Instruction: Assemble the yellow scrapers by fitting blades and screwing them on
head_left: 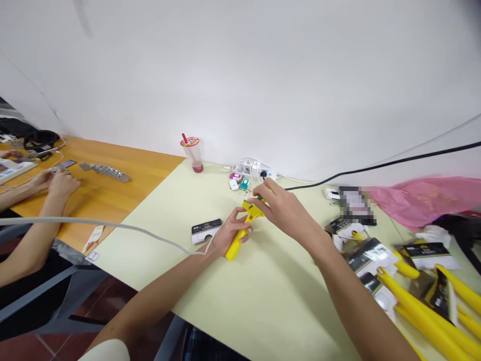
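Observation:
A yellow scraper (235,247) with a wide head slants up over the pale table. My left hand (227,233) is wrapped round its handle, fingers closed below the head. At the head, my right hand (282,206) is closed in a pinch, its fingertips against the upper edge. A bit of green shows between those fingers, but most of what they hold is hidden. Just left of my left hand lies a black-and-white card package (206,231) on the tabletop.
Yellow scraper handles (424,321) and packaging cards pile up at the right. A pink cloth (443,200) lies behind them. Near the wall stand a drink cup (193,155) and a power strip (268,174) with cables. At left, another person's hands (62,183) work above an orange table (150,170).

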Motion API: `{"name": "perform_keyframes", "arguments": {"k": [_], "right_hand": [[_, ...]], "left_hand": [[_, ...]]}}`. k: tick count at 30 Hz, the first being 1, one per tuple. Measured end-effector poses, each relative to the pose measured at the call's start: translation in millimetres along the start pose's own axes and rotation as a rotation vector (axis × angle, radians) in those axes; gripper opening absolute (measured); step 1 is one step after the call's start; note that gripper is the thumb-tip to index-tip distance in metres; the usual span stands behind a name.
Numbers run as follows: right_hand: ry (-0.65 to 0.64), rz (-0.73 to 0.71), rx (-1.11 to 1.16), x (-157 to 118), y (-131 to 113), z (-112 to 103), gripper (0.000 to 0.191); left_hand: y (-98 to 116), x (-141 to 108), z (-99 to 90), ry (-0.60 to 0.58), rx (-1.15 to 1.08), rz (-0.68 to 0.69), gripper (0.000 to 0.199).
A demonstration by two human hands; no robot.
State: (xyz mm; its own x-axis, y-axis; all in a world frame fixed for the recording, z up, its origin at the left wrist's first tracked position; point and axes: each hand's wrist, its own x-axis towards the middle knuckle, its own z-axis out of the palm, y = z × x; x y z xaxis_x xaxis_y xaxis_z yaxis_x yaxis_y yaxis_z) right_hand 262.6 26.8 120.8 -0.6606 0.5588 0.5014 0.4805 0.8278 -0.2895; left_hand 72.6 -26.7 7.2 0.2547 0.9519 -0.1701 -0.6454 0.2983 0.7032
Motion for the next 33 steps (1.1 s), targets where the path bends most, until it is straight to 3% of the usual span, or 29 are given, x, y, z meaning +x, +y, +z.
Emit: {"name": "perform_keyframes", "arguments": {"k": [6,11,13,18,24,30,33], "right_hand": [[-0.008,-0.053,0.203,-1,3,-4,0.025],[0.061,-0.039,0.109,1,13,6,0.004],[0.073,-0.012,0.081,1,14,7,0.005],[0.039,-0.042,0.271,-1,12,6,0.028],[0.107,-0.061,0.147,-1,11,12,0.006],[0.057,-0.046,0.282,0,6,9,0.037],[0.108,-0.058,0.261,1,8,12,0.027]], "left_hand": [[2,-1,-0.9,0.080,-0.006,0.012,0.064],[3,-5,0.3,0.055,-0.017,-0.049,0.063],[2,-5,-0.1,0.046,-0.042,-0.078,0.061],[3,-4,-3.6,0.063,-0.126,-0.103,0.063],[2,-7,-2.2,0.037,-0.120,-0.114,0.058],[4,-5,-3.6,0.084,-0.157,-0.126,0.062],[7,-5,-3.1,0.055,-0.126,-0.109,0.061]]}}
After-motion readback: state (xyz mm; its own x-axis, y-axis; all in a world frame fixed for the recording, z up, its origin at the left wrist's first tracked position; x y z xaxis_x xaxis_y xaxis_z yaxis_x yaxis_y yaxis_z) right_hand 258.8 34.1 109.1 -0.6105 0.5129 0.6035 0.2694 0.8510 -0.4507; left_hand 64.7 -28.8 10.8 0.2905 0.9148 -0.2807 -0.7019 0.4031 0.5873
